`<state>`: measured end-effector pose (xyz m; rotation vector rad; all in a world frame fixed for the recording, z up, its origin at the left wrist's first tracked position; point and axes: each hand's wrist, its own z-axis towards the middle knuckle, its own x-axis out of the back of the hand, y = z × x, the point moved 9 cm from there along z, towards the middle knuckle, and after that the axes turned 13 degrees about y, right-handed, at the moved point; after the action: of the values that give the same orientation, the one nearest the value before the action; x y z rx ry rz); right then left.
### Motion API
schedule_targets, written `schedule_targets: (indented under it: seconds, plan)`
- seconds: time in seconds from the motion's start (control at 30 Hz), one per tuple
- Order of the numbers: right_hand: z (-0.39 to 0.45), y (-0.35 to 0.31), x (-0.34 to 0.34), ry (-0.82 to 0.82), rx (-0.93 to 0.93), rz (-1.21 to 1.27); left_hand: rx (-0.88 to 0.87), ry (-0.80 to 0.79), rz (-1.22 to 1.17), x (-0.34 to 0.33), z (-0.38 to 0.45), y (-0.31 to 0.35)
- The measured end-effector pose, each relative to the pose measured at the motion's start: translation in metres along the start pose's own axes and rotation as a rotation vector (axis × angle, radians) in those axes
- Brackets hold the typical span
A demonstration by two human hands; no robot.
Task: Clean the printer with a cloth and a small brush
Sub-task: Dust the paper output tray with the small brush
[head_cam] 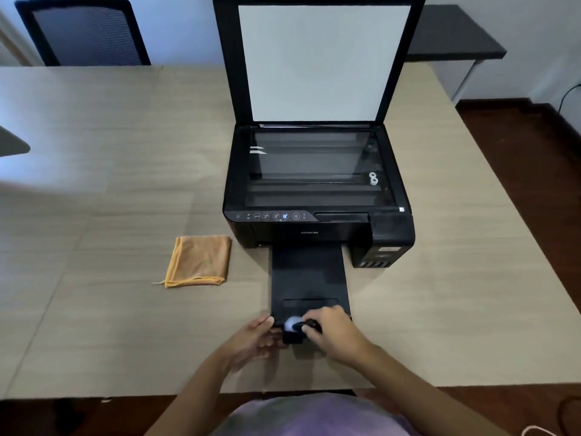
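A black printer point(317, 228) stands on the table with its scanner lid point(323, 61) raised upright and the glass bed exposed. Its output tray point(309, 275) is pulled out toward me. At the tray's front edge my right hand point(334, 336) grips a small brush point(297, 324) with a dark handle and pale bristles, which touch the tray's tip. My left hand point(256, 339) holds the small flip-out end of the tray from the left side. A folded orange cloth point(198, 261) lies on the table left of the tray, apart from both hands.
The wooden table point(110, 184) reaches far to the left and right of the printer. A dark mesh chair point(85, 33) stands behind its far left side. A dark side desk point(456, 36) is at the back right. The table's near edge runs under my forearms.
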<state>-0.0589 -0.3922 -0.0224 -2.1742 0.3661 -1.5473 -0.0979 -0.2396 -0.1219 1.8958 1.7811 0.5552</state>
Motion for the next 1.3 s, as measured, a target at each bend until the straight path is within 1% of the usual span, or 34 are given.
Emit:
schedule_targets:
  seconds: [0.03,0.07,0.1,0.13,0.17,0.2,0.27,0.3,0.33,0.4,0.47,0.5,0.57,0.63,0.67,0.7,0.73,0.77,0.8,0.83,0.87,0.9,0.93,0.97,1.0,1.07,1.1,1.13,1.17,1.23,1.27,1.3]
  plan:
    - [0.002,0.009,0.009,0.013,-0.041,-0.039,0.0,-0.004,0.005,0.0,0.002,-0.001]
    - [0.004,0.026,0.022,0.03,-0.12,-0.078,-0.005,-0.016,0.002,-0.001,0.003,-0.001]
    - [0.005,0.044,0.035,0.033,-0.201,-0.126,-0.009,-0.026,-0.014,-0.001,0.004,-0.001]
    - [0.006,0.057,0.044,0.023,-0.245,-0.15,-0.008,-0.031,-0.025,-0.001,0.005,-0.001]
    - [0.007,0.056,0.047,0.013,-0.224,-0.132,-0.004,-0.03,-0.026,-0.001,0.004,-0.001]
    - [0.007,0.042,0.044,-0.01,-0.161,-0.095,-0.005,-0.021,-0.026,0.0,0.003,-0.001]
    - [0.006,0.004,0.021,-0.08,-0.054,0.058,-0.008,-0.008,-0.025,0.0,0.002,-0.001]
    - [0.005,-0.008,0.01,-0.103,-0.036,0.128,-0.005,0.0,-0.024,-0.001,0.002,0.0]
    - [0.008,-0.011,0.007,-0.101,-0.031,0.144,-0.004,0.001,-0.016,-0.001,0.001,0.0]
    - [0.015,0.005,0.017,-0.087,-0.052,0.002,-0.009,-0.002,0.007,-0.001,0.0,0.0]
    - [0.017,0.04,0.038,-0.052,-0.149,-0.202,-0.015,0.001,0.014,-0.001,0.002,0.001]
    - [0.015,0.046,0.043,-0.031,-0.176,-0.211,-0.012,-0.002,0.015,0.0,0.002,-0.001]
    - [0.011,0.023,0.038,-0.047,-0.121,-0.067,-0.014,-0.011,0.02,-0.001,0.001,-0.001]
    - [0.004,-0.012,0.015,-0.133,-0.059,0.158,0.0,-0.011,0.021,-0.001,0.002,-0.001]
    - [0.002,-0.023,0.008,-0.147,-0.034,0.203,0.007,-0.007,0.027,0.0,0.002,0.0]
    - [0.002,-0.024,0.006,-0.143,-0.029,0.161,0.003,-0.015,0.035,-0.001,0.002,0.0]
    - [0.007,-0.014,0.013,-0.111,-0.058,0.056,-0.001,-0.027,0.048,-0.002,0.001,0.002]
    - [0.01,0.002,0.027,-0.064,-0.113,-0.114,-0.001,-0.038,0.055,-0.004,-0.001,0.005]
    - [0.012,0.025,0.04,-0.029,-0.203,-0.29,0.01,-0.041,0.056,-0.003,-0.004,0.006]
    - [0.011,0.045,0.056,0.022,-0.291,-0.401,0.02,-0.042,0.048,-0.004,-0.007,0.007]
    - [0.012,0.059,0.07,0.092,-0.357,-0.424,0.025,-0.042,0.038,-0.005,-0.01,0.007]
    - [0.014,0.059,0.079,0.188,-0.384,-0.371,0.025,-0.042,0.034,-0.005,-0.011,0.008]
    - [0.018,0.048,0.081,0.289,-0.358,-0.276,0.022,-0.046,0.04,-0.005,-0.011,0.008]
    - [0.021,0.031,0.073,0.323,-0.303,-0.168,0.018,-0.049,0.049,-0.005,-0.01,0.007]
    - [0.024,0.012,0.055,0.273,-0.228,-0.07,0.013,-0.056,0.057,-0.004,-0.009,0.006]
    - [0.016,-0.019,0.009,0.02,-0.114,0.051,0.002,-0.055,0.05,-0.002,-0.008,0.006]
    - [0.009,-0.023,0.001,-0.062,-0.112,0.076,-0.001,-0.057,0.04,-0.001,-0.007,0.007]
    - [0.01,-0.013,0.005,-0.034,-0.132,0.082,0.001,-0.058,0.034,0.0,-0.006,0.006]
    - [0.013,0.0,0.02,0.079,-0.172,0.068,0.004,-0.06,0.031,0.0,-0.006,0.006]
    - [0.011,0.036,0.056,0.397,-0.324,0.016,0.0,-0.065,0.037,0.0,-0.004,0.005]
    - [0.007,0.043,0.062,0.48,-0.365,0.003,-0.006,-0.068,0.039,0.0,-0.005,0.004]
    - [0.008,0.039,0.059,0.453,-0.354,-0.003,-0.007,-0.064,0.04,0.0,-0.005,0.004]
